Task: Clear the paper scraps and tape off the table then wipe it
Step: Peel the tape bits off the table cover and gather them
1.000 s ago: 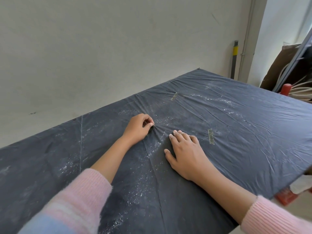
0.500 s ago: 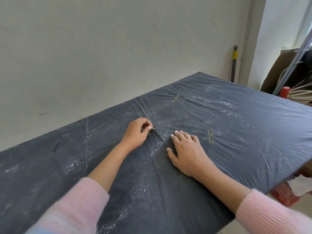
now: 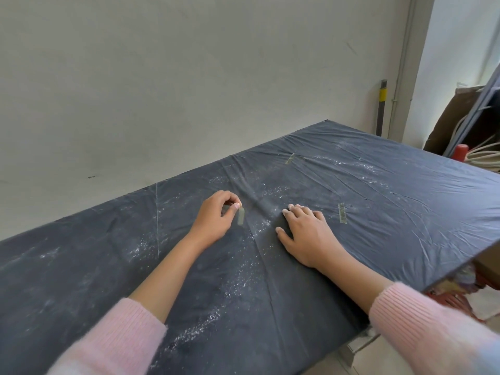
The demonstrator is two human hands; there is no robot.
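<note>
The table (image 3: pixel 422 247) stands along a plain pale wall (image 3: pixel 189 77) and is covered with a dark, wrinkled sheet (image 3: pixel 392 190), on which white dust (image 3: pixel 238 282) lies in streaks and patches. The left hand (image 3: pixel 213 220) has its fingers curled, and thumb and forefinger pinch the upper end of a short greenish tape strip (image 3: pixel 241 216); whether the lower end touches the sheet, I cannot tell. The right hand (image 3: pixel 305 234) lies flat on the sheet near it, palm down, with fingers straight and close together. A second tape strip (image 3: pixel 342 213) is stuck on the sheet just to the right of this hand, and a third tape strip (image 3: pixel 290 158) is further away, toward the wall side. Both arms wear pink sleeves (image 3: pixel 119 339). In the far corner a grey pole (image 3: pixel 382 109) with a yellow band stands against the wall, and beyond the far right edge of the table there are a red object (image 3: pixel 461 151) and some pale cables (image 3: pixel 484 155).
</note>
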